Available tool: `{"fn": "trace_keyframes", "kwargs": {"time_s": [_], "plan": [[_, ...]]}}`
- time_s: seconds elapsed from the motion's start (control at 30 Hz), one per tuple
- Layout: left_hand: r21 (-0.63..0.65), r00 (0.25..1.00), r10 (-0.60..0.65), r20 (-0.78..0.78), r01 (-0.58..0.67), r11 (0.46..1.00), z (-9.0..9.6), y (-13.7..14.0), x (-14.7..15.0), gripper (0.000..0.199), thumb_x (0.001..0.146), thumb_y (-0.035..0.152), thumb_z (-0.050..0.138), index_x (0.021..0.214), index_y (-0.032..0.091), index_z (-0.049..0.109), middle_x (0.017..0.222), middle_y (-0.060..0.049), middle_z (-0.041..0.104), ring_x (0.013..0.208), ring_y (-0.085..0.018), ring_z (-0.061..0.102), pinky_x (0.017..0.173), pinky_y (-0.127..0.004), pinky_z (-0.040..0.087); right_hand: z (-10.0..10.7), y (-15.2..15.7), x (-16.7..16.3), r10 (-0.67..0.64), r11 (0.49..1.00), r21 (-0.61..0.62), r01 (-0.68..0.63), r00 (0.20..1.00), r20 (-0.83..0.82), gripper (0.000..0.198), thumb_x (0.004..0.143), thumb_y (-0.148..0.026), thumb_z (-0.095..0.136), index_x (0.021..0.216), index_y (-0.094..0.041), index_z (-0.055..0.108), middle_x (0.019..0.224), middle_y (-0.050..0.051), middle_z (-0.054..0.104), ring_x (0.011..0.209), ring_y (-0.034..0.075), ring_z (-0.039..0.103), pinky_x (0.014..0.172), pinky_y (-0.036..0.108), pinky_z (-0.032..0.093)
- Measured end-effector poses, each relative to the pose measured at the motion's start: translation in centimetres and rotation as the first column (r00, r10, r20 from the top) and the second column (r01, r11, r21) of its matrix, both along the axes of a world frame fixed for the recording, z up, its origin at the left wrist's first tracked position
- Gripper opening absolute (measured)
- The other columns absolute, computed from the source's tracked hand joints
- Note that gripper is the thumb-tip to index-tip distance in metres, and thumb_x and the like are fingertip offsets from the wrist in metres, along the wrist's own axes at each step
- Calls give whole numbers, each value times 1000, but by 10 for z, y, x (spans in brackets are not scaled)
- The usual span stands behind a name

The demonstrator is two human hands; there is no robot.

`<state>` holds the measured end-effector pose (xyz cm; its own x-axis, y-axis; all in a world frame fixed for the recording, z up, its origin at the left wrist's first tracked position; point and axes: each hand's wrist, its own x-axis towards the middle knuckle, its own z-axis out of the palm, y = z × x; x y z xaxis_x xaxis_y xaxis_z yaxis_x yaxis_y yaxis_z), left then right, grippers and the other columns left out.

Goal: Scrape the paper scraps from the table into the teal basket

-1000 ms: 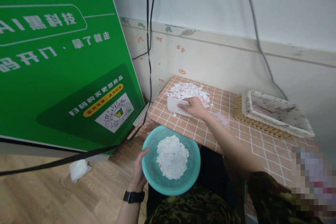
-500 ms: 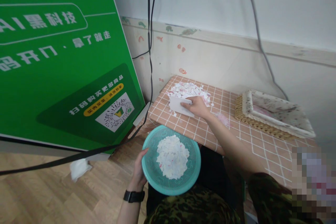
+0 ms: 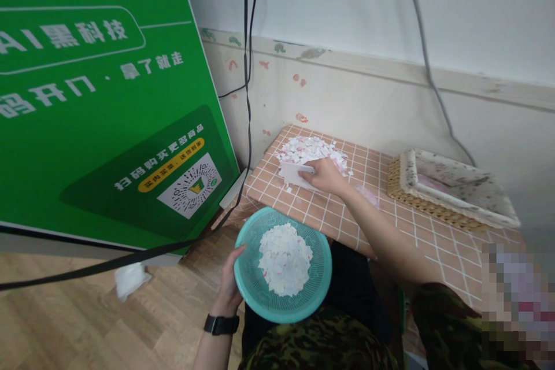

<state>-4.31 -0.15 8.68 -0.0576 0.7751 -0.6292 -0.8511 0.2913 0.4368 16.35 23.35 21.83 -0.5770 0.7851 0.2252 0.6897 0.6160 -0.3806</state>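
Observation:
My left hand [image 3: 231, 277] grips the left rim of a teal plastic colander [image 3: 249, 295], just below the table's front edge. Inside the colander lies a heap of small white paper scraps [image 3: 286, 260] with a few pink bits. My right hand [image 3: 323, 175] is closed on a flat white scraper [image 3: 299, 176], whose blade stands at the near side of a pile of paper scraps [image 3: 309, 147] on the table. Part of the scraper's edge is hidden by my fingers.
A brown checked cloth covers the table [image 3: 411, 243]. To the right stands a wicker basket [image 3: 451, 214] with a cloth lining. A green panel [image 3: 108, 127] fills the left. A black strap [image 3: 108, 266] crosses there, and a white bag [image 3: 131, 280] lies on the floor.
The scraper in my right hand has tilted a little, showing a narrower face. My left hand, the colander and its scraps look the same.

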Motion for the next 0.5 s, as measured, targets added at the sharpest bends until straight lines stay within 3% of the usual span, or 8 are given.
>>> {"fn": "trace_keyframes", "kwargs": {"time_s": [0.33, 0.5], "plan": [[8, 1000, 24, -16, -24, 1000, -3, 0, 0, 18, 72, 26, 63, 80, 11, 70, 74, -8, 73, 66, -23, 66, 69, -36, 52, 13, -22, 28, 75, 995, -67, -72, 997, 33, 23, 79, -30, 53, 64, -17, 63, 56, 1, 58, 51, 10, 45, 52, 25, 28], [-1, 999, 18, -48, -18, 1000, -3, 0, 1, 20, 70, 27, 64, 79, 11, 71, 73, -9, 73, 66, -24, 67, 69, -37, 52, 11, -24, 42, 48, 990, -131, -54, 998, -50, 22, 81, -32, 52, 76, -17, 68, 63, 1, 63, 55, 11, 50, 53, 25, 33]]}}
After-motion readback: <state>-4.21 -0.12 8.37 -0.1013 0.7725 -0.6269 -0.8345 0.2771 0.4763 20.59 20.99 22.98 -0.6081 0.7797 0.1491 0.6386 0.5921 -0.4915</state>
